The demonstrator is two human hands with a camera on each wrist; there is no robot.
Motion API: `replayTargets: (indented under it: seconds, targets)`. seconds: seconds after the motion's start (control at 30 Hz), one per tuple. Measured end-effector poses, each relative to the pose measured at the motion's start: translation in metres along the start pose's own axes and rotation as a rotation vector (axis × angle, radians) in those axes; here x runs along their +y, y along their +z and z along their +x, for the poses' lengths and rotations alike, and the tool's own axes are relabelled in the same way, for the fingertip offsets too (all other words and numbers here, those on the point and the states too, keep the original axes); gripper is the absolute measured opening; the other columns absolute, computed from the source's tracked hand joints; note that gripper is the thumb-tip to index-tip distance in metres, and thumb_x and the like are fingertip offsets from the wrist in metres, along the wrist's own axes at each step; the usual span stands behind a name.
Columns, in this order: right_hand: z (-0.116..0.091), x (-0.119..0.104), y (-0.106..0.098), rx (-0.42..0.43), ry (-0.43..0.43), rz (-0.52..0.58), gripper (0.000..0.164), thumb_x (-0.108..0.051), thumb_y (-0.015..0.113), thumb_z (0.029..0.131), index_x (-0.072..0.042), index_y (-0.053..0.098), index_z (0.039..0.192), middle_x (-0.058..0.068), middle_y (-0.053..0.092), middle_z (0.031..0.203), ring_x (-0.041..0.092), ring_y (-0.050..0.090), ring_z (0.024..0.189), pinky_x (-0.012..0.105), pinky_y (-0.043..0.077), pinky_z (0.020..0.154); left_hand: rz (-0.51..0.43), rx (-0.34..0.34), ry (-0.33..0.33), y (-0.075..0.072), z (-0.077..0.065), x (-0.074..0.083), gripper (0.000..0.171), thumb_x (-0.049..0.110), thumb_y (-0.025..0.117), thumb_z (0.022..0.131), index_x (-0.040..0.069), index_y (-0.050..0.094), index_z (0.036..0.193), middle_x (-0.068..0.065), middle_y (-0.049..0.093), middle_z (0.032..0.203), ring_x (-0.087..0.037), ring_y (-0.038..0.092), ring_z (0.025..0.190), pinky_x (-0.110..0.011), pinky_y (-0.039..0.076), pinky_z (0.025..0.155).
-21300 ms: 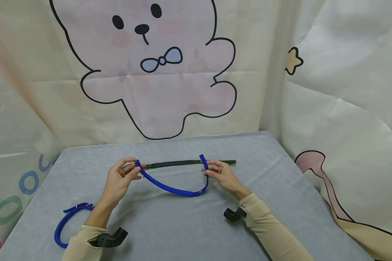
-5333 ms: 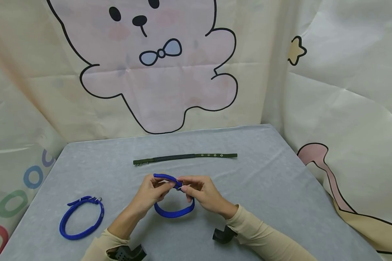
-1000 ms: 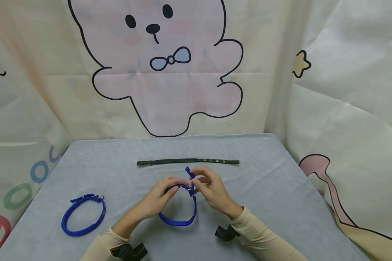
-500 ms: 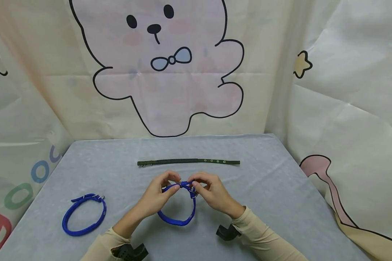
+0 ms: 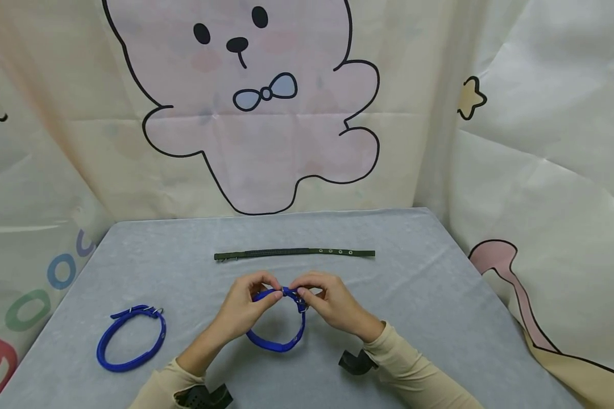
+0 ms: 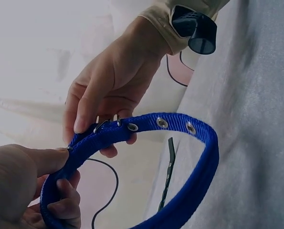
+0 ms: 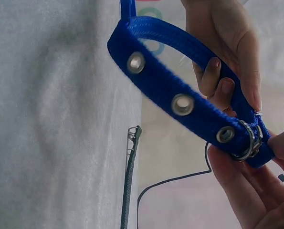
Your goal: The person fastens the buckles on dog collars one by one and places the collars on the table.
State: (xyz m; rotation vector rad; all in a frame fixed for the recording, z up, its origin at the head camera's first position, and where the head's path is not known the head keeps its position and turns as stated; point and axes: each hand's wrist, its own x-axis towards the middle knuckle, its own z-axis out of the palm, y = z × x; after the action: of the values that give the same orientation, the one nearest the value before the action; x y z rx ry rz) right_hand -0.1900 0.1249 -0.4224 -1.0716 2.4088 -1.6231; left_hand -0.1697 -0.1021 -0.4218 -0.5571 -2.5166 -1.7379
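Note:
A blue dog collar (image 5: 273,345) is closed into a loop and held off the table between both hands. My left hand (image 5: 240,307) pinches the band on the loop's left side, thumb against curled fingers. With thumb and fingertips, my right hand (image 5: 335,301) pinches the collar beside its metal buckle (image 6: 101,126). The right wrist view shows the strap inside the buckle and metal-rimmed holes (image 7: 183,104) along the band. Fingers partly hide the strap's tip. A second blue collar (image 5: 104,352), buckled into a ring, lies left of my left hand.
A dark green collar (image 5: 286,251) lies straight and unbuckled beyond the hands, its holes toward the right. Grey cloth covers the table (image 5: 414,272). Printed curtains (image 5: 307,142) stand behind and at both sides. Each wrist wears a black camera mount (image 5: 357,362).
The held collar was an unbuckled strap at first and is now a buckled loop. A second ago its tip stuck up in the right hand; it now lies along the band between both hands.

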Motion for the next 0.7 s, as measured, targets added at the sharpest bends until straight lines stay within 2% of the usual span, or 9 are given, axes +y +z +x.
replayTargets:
  seconds: [0.1, 0.23, 0.3, 0.4, 0.47, 0.53, 0.6, 0.7]
  targets:
    - [0.0, 0.0, 0.0, -0.01, -0.018, 0.003, 0.019, -0.01, 0.057, 0.103, -0.006, 0.073, 0.114, 0.014, 0.073, 0.112, 0.01, 0.068, 0.091, 0.027, 0.061, 0.071, -0.003, -0.003, 0.017, 0.001, 0.0, 0.0, 0.006, 0.015, 0.073, 0.094, 0.012, 0.074, 0.099, -0.009, 0.071, 0.091, -0.007, 0.05, 0.06, -0.022, 0.042, 0.054]
    - [-0.001, 0.001, 0.005, -0.001, -0.037, 0.009, 0.021, -0.01, 0.058, 0.103, -0.006, 0.072, 0.117, 0.014, 0.073, 0.115, 0.015, 0.07, 0.098, 0.026, 0.061, 0.074, -0.009, 0.008, 0.031, 0.001, -0.001, 0.001, 0.007, 0.015, 0.074, 0.093, 0.012, 0.074, 0.099, -0.008, 0.071, 0.093, -0.006, 0.05, 0.06, -0.022, 0.043, 0.054]
    - [-0.001, 0.002, 0.009, 0.014, -0.037, 0.012, 0.023, -0.011, 0.059, 0.102, -0.005, 0.069, 0.123, 0.015, 0.071, 0.119, 0.02, 0.071, 0.102, 0.026, 0.061, 0.077, -0.016, 0.033, 0.032, 0.0, -0.002, 0.001, 0.006, 0.014, 0.073, 0.094, 0.012, 0.072, 0.099, -0.007, 0.069, 0.092, -0.007, 0.049, 0.061, -0.022, 0.043, 0.054]
    - [0.0, 0.003, 0.013, 0.036, -0.028, 0.067, 0.031, -0.009, 0.06, 0.102, -0.005, 0.058, 0.132, 0.02, 0.065, 0.127, 0.029, 0.071, 0.103, 0.029, 0.061, 0.079, -0.046, 0.106, 0.033, -0.001, -0.002, 0.002, 0.005, 0.011, 0.072, 0.094, 0.009, 0.07, 0.098, -0.008, 0.066, 0.089, -0.007, 0.05, 0.062, -0.023, 0.042, 0.053]
    - [0.0, 0.004, 0.013, 0.043, -0.024, 0.108, 0.033, -0.006, 0.06, 0.101, -0.005, 0.053, 0.134, 0.023, 0.063, 0.128, 0.032, 0.072, 0.1, 0.031, 0.062, 0.078, -0.072, 0.156, 0.043, -0.002, -0.001, 0.003, 0.005, 0.009, 0.071, 0.094, 0.007, 0.069, 0.098, -0.01, 0.064, 0.088, -0.008, 0.052, 0.064, -0.023, 0.042, 0.052]
    - [0.001, 0.006, 0.013, 0.041, -0.024, 0.143, 0.033, -0.004, 0.059, 0.101, -0.005, 0.052, 0.133, 0.023, 0.064, 0.124, 0.029, 0.073, 0.093, 0.033, 0.062, 0.076, -0.092, 0.187, 0.055, -0.003, 0.0, 0.004, 0.004, 0.008, 0.07, 0.095, 0.006, 0.069, 0.098, -0.011, 0.064, 0.088, -0.008, 0.054, 0.065, -0.024, 0.042, 0.052]
    - [0.002, 0.007, 0.012, 0.037, -0.041, 0.136, 0.029, -0.003, 0.058, 0.101, -0.004, 0.056, 0.13, 0.022, 0.066, 0.119, 0.024, 0.071, 0.087, 0.032, 0.061, 0.073, -0.099, 0.189, 0.067, -0.004, 0.001, 0.004, 0.004, 0.007, 0.069, 0.095, 0.005, 0.069, 0.099, -0.012, 0.066, 0.09, -0.01, 0.057, 0.067, -0.024, 0.043, 0.053]
    - [0.002, 0.009, 0.011, 0.026, -0.076, 0.1, 0.026, -0.003, 0.054, 0.103, -0.003, 0.061, 0.128, 0.019, 0.067, 0.11, 0.023, 0.066, 0.077, 0.03, 0.059, 0.07, -0.104, 0.156, 0.076, -0.004, 0.0, 0.003, 0.008, 0.005, 0.067, 0.095, 0.006, 0.07, 0.102, -0.013, 0.067, 0.094, -0.009, 0.055, 0.066, -0.024, 0.042, 0.053]
